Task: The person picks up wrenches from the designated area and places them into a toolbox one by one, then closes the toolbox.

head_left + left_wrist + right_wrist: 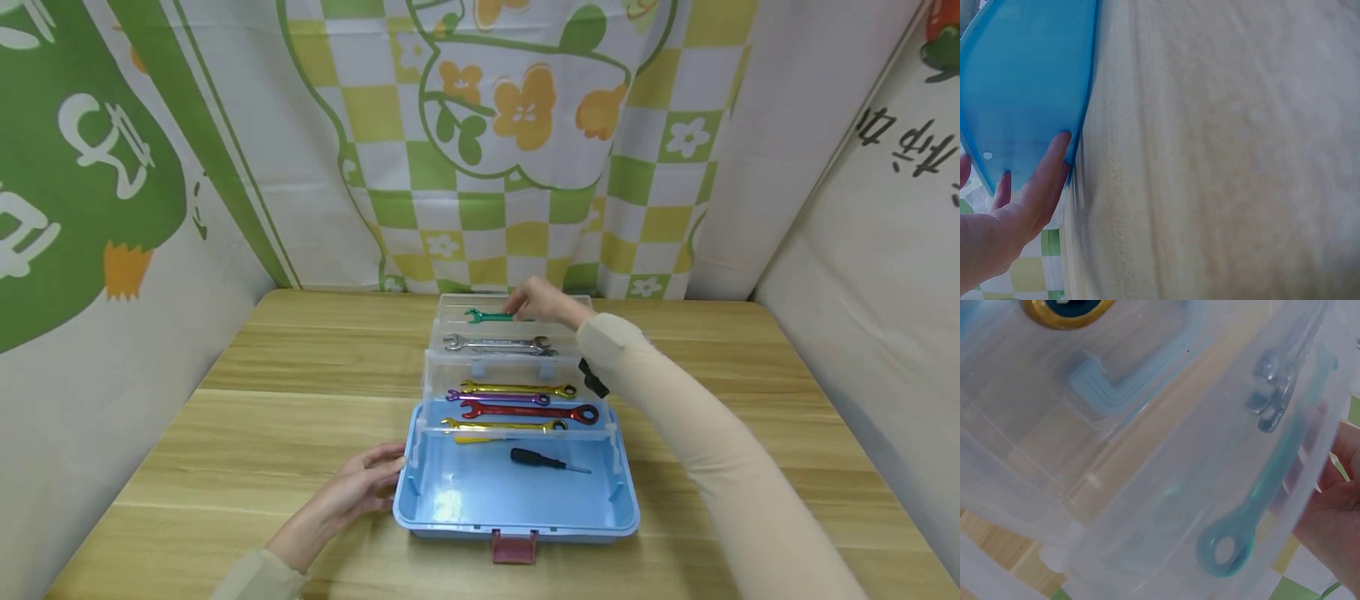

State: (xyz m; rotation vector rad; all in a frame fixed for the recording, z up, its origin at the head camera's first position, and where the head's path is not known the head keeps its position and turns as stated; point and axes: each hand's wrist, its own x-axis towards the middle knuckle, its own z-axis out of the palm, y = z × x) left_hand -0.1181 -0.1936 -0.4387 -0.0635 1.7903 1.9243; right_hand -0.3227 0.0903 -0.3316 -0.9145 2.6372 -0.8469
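Observation:
A pale blue toolbox (517,508) stands open on the table, with translucent stepped trays (427,375) raised at its back. My left hand (356,487) rests against the box's left side; in the left wrist view its fairly straight fingers (1041,181) touch the blue wall. At the back tray my right hand (542,302) pinches a green wrench (483,317) near its right part. The tray wall blurs those fingertips in the right wrist view, where the wrench's ring end (1225,550) shows. Silver wrenches (495,342) lie in the tray just in front.
A red wrench (525,411), a purple wrench (498,398) and yellow wrenches (517,388) lie in the lower tray. Inside the box is a black-handled screwdriver (540,458), near a yellow-handled tool (472,439). A pink latch (513,547) hangs at the front. Patterned curtain (525,208) borders the table (300,400).

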